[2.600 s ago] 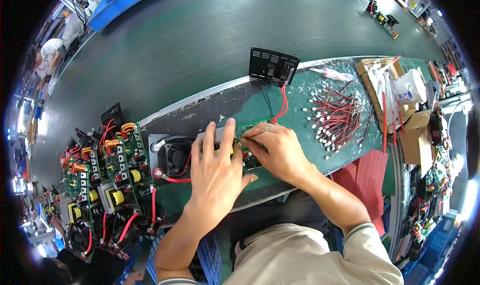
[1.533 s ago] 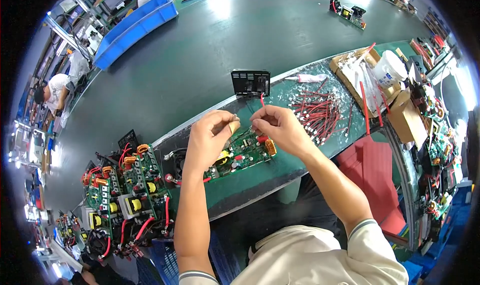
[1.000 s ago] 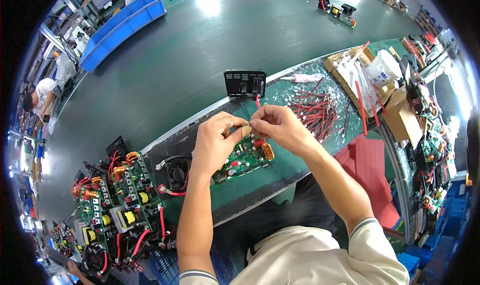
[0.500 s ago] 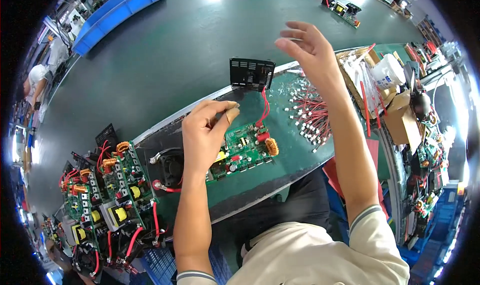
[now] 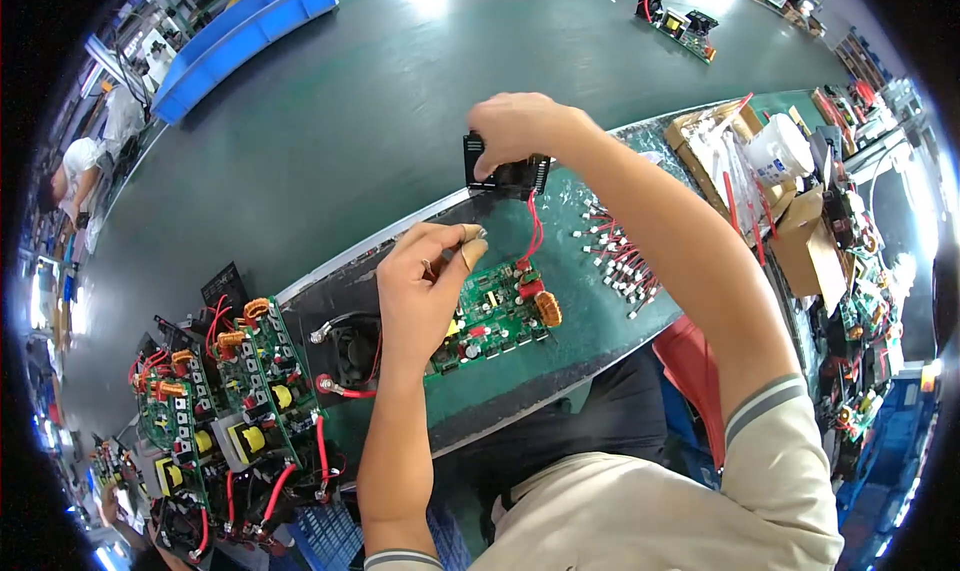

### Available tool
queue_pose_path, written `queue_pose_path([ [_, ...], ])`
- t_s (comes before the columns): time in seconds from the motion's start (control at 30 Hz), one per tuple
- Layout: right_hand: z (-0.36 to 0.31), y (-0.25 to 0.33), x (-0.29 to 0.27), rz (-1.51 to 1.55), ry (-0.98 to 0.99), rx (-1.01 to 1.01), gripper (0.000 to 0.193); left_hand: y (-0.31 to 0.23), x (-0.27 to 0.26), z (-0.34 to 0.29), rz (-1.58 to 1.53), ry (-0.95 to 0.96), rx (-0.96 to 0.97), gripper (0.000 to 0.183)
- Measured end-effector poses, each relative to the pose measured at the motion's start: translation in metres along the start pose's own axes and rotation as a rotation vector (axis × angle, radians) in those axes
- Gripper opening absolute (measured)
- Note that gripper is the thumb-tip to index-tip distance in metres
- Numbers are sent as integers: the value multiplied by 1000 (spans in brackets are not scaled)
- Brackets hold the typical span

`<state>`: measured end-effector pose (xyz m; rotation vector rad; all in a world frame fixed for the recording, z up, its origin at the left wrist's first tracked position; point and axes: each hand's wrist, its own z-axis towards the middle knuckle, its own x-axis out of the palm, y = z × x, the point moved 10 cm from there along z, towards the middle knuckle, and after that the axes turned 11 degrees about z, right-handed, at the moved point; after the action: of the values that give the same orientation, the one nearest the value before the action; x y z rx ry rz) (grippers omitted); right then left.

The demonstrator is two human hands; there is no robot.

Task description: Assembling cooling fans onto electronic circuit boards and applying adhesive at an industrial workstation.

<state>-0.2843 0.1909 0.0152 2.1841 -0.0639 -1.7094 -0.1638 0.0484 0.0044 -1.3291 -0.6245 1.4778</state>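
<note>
My right hand reaches over the top of a black slotted panel, thumb on its near face and the fingers hidden behind it. The panel stands upright at the bench's far edge. Red wires run from it down to a green circuit board with a copper coil. Above the board's left part, my left hand is closed in a pinch, with coverings on thumb and fingertip. Something small and pale shows at its tips, too small to name. The hand hides part of the board.
Several boards with coils and red cables stand at the left. A small fan lies beside my left wrist. White-ended red leads are heaped to the right. Beyond them are a cardboard box and a white tub. A blue bin sits far left.
My right hand has swung left and down from open air onto the black panel, fingers closing over it. The left hand keeps its pinch, shifted slightly in view.
</note>
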Motion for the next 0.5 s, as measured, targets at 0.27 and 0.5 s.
queue_pose_path([
  [0.27, -118, -15, -42, 431, -634, -53, 26, -7, -8, -7, 57, -38, 64, 16],
  [0.5, -218, -102, 65, 1186, -919, 254, 29, -8, 6, -2, -17, -24, 123, 15],
])
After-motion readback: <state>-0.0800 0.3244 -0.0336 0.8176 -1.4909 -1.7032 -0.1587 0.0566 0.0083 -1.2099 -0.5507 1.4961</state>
